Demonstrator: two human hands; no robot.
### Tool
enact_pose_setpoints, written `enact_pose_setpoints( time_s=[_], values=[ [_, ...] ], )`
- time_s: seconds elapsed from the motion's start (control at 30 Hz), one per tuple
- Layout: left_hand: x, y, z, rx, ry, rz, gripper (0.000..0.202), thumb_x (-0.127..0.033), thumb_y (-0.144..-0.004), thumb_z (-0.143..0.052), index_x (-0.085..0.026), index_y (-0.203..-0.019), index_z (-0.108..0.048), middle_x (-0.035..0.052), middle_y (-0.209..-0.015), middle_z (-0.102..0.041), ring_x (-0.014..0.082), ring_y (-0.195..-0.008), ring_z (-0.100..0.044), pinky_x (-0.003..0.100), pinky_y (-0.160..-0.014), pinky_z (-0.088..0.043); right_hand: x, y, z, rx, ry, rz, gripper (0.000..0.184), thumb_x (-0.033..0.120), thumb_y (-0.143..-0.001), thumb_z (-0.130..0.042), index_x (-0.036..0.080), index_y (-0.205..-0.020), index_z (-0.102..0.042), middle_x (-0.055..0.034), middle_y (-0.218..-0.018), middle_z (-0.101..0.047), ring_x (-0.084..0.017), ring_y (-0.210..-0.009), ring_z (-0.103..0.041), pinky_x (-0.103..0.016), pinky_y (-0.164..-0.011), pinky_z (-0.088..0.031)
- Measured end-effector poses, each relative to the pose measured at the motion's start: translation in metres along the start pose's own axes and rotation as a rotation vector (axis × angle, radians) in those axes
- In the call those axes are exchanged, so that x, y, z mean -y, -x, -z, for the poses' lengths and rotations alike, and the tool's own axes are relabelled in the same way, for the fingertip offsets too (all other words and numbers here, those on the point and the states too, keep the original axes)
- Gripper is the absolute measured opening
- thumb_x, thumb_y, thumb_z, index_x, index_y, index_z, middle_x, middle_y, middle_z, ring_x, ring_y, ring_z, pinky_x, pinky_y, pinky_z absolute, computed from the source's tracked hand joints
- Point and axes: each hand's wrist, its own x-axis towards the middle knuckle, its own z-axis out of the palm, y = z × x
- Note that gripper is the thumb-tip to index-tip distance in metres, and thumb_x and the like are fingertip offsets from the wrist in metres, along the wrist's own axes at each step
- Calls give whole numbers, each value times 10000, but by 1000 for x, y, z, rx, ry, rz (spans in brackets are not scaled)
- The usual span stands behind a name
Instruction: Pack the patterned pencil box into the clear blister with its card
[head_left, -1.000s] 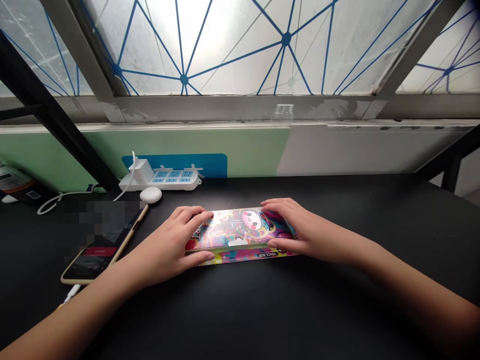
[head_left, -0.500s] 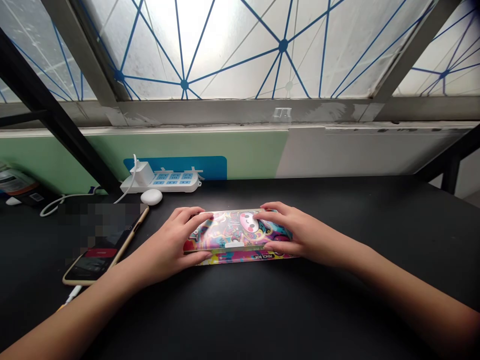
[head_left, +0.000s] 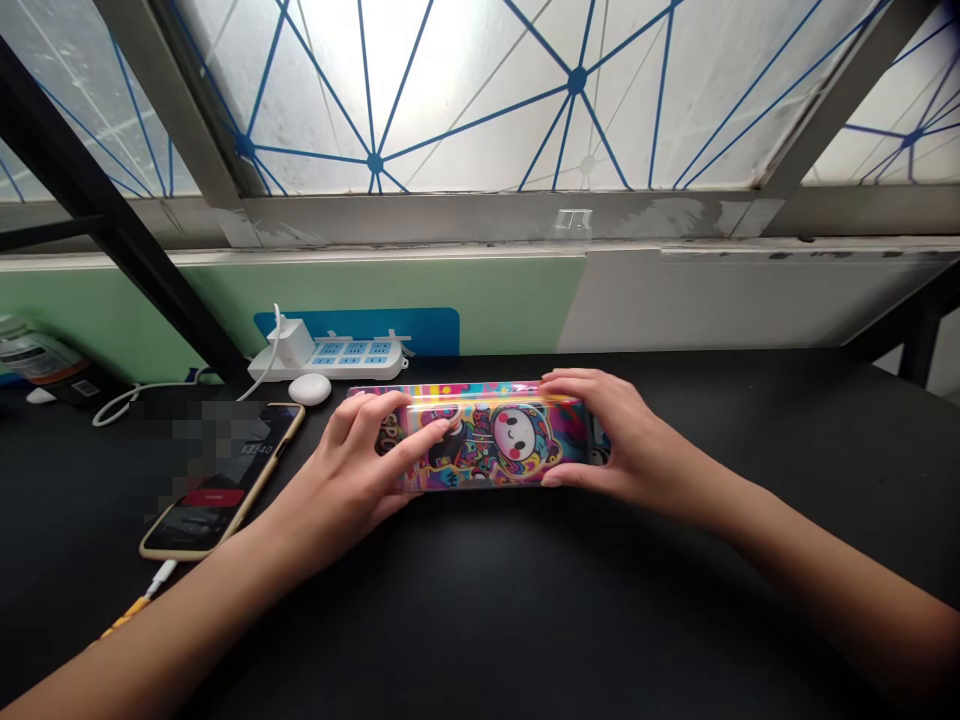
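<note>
A colourful pencil box (head_left: 480, 450) with a cartoon figure with a round white face on it lies lengthwise across the black desk, between my two hands. Its broad printed face is turned toward me, and a bright patterned strip shows along the far edge. My left hand (head_left: 371, 455) grips the left end, one finger lying across the printed face and the thumb low at the near edge, partly hidden. At the right end my right hand (head_left: 607, 430) is closed round the box, fingers over the far edge and thumb on the near one.
A phone (head_left: 217, 500) in a tan case, plugged into a cable, lies left of my left forearm. Behind it are a white rounded case (head_left: 310, 389) and a power strip (head_left: 360, 357) with a plug in it. A bottle (head_left: 37, 355) lies at the far left.
The pencil box has been turned between my hands: the near side with the lettering is out of sight, and the far strip now shows. It sits slightly farther back.
</note>
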Motion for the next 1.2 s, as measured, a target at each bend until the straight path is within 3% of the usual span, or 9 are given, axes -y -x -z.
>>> enact_pose_setpoints(
  time_s=[0.1,0.2,0.27,0.4,0.53,0.63,0.87,1.0,1.2],
  values=[
    [-4,0,4,-73,-118,-68,649,-167,-908,-707,-307,-1488,-450,156,-1369,-364,375,-1288,-379,630,-1141,-388,0,-1,0,-56,85,6,802,603,-788,-786,284,-1422,-413,-146,-1429,-580,-388,-1401,-465,-640,-1167,-301],
    [-5,-1,8,-78,-115,-77,680,-328,-920,-721,-309,-1517,-395,147,-1334,-401,365,-1260,-399,640,-1167,-353,5,-1,1,-83,125,12,781,597,-780,-792,276,-1401,-442,-138,-1345,-625,-378,-1276,-562,-616,-1141,-337],
    [-4,-1,12,-78,-79,-26,775,-437,-915,-715,-300,-1560,-308,158,-1385,-413,387,-1309,-384,667,-1197,-286,10,0,3,-100,150,36,762,592,-788,-784,266,-1393,-455,-143,-1295,-641,-371,-1199,-593,-586,-1102,-384],
    [-3,-3,21,-144,-81,145,826,-430,-922,-704,-257,-1579,-236,199,-1504,-416,427,-1417,-369,683,-1214,-208,20,2,6,-121,236,100,653,485,-862,-738,294,-1409,-436,-117,-1219,-678,-344,-1101,-638,-613,-1136,-324],
    [1,-2,24,-110,-32,125,552,-388,-964,-663,-231,-1441,-435,128,-1247,-669,321,-1137,-649,605,-1173,-327,27,4,6,-112,320,194,424,362,-933,-665,266,-1312,-501,-88,-1077,-718,-285,-932,-669,-540,-1052,-428],
    [1,-1,22,-66,-46,72,310,-354,-981,-636,-214,-1249,-566,87,-1108,-724,274,-989,-702,589,-1149,-357,30,5,3,-95,364,226,264,292,-948,-625,208,-1191,-566,-107,-1021,-725,-282,-875,-666,-440,-848,-519],
    [-8,-3,13,-25,-77,-5,159,-281,-972,-636,-181,-1091,-604,133,-1176,-730,296,-1024,-703,491,-1002,-492,35,5,-11,-57,361,222,235,288,-956,-608,160,-1152,-619,-147,-1086,-750,-312,-939,-711,-446,-830,-553],
    [-12,-6,13,101,-94,-22,229,-275,-916,-713,-173,-1112,-651,127,-1141,-731,317,-1013,-688,454,-891,-540,39,7,-20,30,305,221,231,268,-977,-564,182,-1178,-640,-143,-1169,-745,-305,-1030,-716,-457,-868,-569],
    [-9,-6,9,165,-11,-10,469,-465,-974,-628,-164,-1333,-612,154,-1276,-692,350,-1150,-638,551,-1046,-453,43,8,-25,88,262,224,361,267,-982,-559,168,-1324,-620,-183,-1383,-663,-343,-1270,-633,-499,-1010,-550]
  ],
)
